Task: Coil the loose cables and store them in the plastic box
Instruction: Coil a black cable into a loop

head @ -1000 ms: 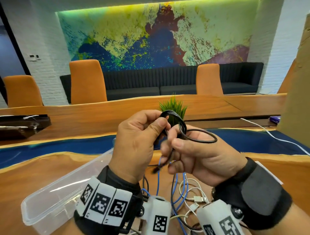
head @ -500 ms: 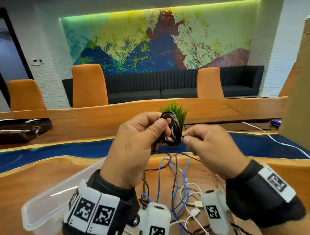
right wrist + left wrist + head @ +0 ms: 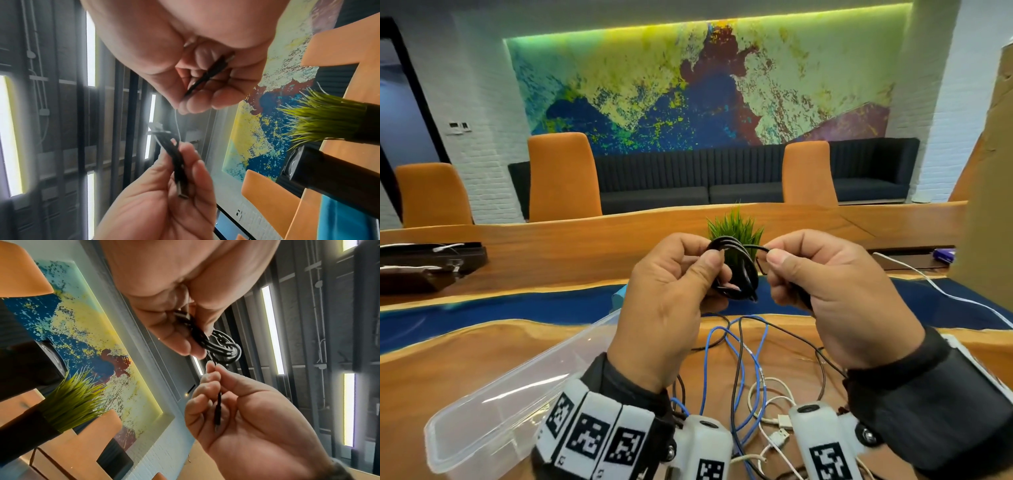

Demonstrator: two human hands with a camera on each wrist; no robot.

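We see a clear, glossy plastic box (image 3: 493, 407) on the polished wood surface (image 3: 465, 356) with its shiny blue inlay. The coiled black cable (image 3: 736, 270) looks smooth, rubbery and slightly glossy.

Potted grass plant (image 3: 734, 224) on the wood-and-blue tabletop (image 3: 482, 346), orange chairs (image 3: 561, 178), dark sofa (image 3: 722, 178), and abstract mural (image 3: 705, 85) behind.

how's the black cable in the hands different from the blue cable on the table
The black cable is wound into a tight coil; the blue cable sprawls in loose loops.
The black cable is held up above the table, the left hand gripping the coil and the right hand pinching its free end; the blue cable lies on the wooden table, untouched.
Neither is in the plastic box yet.
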